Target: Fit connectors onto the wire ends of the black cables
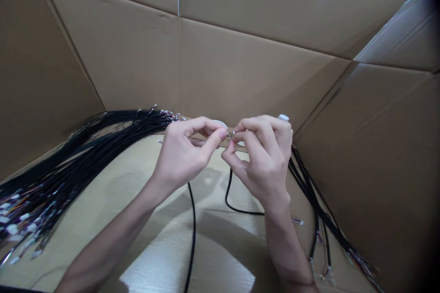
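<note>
My left hand [189, 151] is closed in a pinch, thumb against fingers, on the end of a black cable. Thin coloured wires [229, 137] show in the small gap between my two hands. At their other side, the fingertips of my right hand [264, 155] are pinched on these wires; a small white piece beside them is mostly hidden. Black cable [193, 219] hangs below my left hand towards the front edge. Another length of black cable [240, 212] bends over the table below my right hand.
A large bundle of black cables [113, 146] with white connectors lies at left. Several more black cables [314, 203] lie at right. Cardboard walls [240, 68] surround the wooden table [137, 183]. A white round thing [220, 123] and a white cap [283, 118] show behind my hands.
</note>
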`<control>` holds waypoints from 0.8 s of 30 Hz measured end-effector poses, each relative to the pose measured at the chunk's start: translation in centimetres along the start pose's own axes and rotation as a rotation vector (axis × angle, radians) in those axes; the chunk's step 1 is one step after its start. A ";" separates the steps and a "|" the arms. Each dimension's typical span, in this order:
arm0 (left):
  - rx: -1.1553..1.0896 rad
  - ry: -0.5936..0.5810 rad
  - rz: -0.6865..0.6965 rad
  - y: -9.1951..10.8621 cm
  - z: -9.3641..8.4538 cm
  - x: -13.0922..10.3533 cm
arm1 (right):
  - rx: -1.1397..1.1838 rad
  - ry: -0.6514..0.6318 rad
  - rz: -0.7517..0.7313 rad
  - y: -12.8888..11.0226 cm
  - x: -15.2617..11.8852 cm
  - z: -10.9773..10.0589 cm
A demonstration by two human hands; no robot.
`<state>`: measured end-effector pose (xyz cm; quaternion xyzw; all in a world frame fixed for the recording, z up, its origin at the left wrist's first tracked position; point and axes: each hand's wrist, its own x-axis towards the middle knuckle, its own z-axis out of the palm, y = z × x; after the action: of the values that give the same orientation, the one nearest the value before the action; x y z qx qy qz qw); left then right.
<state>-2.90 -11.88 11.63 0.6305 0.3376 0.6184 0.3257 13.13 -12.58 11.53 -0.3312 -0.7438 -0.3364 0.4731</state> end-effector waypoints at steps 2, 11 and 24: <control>0.018 0.002 0.013 0.1 0.0 -0.1 | 0.005 0.003 -0.017 0.2 0.0 0.1; -0.114 -0.120 -0.113 -0.3 -1.2 0.8 | 0.253 -0.064 0.046 1.2 -0.4 0.6; -0.303 -0.412 -0.294 -1.1 -2.9 1.6 | 0.873 -0.374 0.427 1.8 0.1 -0.7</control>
<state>-5.84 -10.00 11.69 0.6314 0.2556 0.4669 0.5639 14.89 -12.15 12.20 -0.3020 -0.8025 0.1742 0.4842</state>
